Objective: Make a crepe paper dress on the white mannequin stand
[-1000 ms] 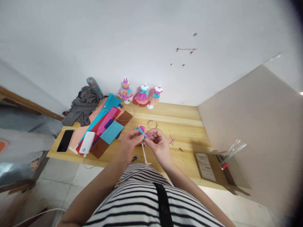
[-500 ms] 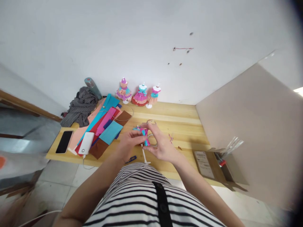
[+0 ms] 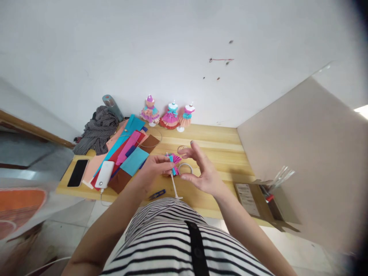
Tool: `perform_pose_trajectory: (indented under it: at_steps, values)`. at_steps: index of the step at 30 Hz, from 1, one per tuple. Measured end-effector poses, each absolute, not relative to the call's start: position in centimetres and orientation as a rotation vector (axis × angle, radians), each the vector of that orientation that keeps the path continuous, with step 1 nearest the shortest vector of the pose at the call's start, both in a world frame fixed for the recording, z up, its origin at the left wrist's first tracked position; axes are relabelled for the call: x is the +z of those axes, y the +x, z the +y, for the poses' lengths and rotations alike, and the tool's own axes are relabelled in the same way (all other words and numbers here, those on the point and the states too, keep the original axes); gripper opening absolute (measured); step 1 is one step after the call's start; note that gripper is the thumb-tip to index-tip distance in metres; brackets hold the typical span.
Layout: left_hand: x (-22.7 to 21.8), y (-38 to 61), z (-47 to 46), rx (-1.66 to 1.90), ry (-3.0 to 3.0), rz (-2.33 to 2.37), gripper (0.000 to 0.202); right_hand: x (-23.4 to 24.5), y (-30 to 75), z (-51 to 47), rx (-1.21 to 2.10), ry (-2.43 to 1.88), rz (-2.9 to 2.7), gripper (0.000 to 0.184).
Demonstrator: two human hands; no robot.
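Observation:
My left hand (image 3: 157,171) pinches a small doll dress form (image 3: 176,160) dressed in pleated magenta and blue paper. Its white stand (image 3: 174,187) points down toward my body. To the right, my right hand (image 3: 204,172) is apart from the dress, thumb and fingers spread with nothing between them. On the table between the two hands lies a roll of tape (image 3: 185,168). Another ring-shaped roll (image 3: 182,148) is partly covered by my right fingers. Blue-handled snips (image 3: 157,194) rest below my left hand.
Three dressed forms (image 3: 173,115) stand by the wall. Coloured paper sheets (image 3: 135,160), a power bank (image 3: 104,174), a phone (image 3: 78,173), striped cloth (image 3: 99,132) and a bottle (image 3: 112,107) occupy the left. An open cardboard box (image 3: 258,203) with clear sticks sits at the right edge.
My right hand has let go of the pleated paper, moved slightly right and opened. The magenta pleats now fan out beside my left fingers. At far left, an orange patterned thing has come into view.

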State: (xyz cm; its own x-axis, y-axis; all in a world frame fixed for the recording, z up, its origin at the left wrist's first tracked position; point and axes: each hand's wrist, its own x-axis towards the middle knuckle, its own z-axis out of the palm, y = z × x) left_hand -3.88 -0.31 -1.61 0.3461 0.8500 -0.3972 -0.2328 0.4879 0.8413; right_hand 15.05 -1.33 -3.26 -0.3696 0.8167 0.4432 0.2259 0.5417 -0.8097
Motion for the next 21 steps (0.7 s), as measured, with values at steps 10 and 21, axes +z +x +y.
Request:
perform_pose_trajectory:
  at_steps: [10,21]
  values:
    - [-0.6,-4.1,0.2,0.73,0.777,0.972,0.022,-2.4,15.2,-1.2,0.775,-0.863,-1.925,0.087]
    - [-0.6,-4.1,0.4,0.681,0.88,0.971,0.015,-1.7,15.5,-0.9,0.818,-0.848,-1.978,0.08]
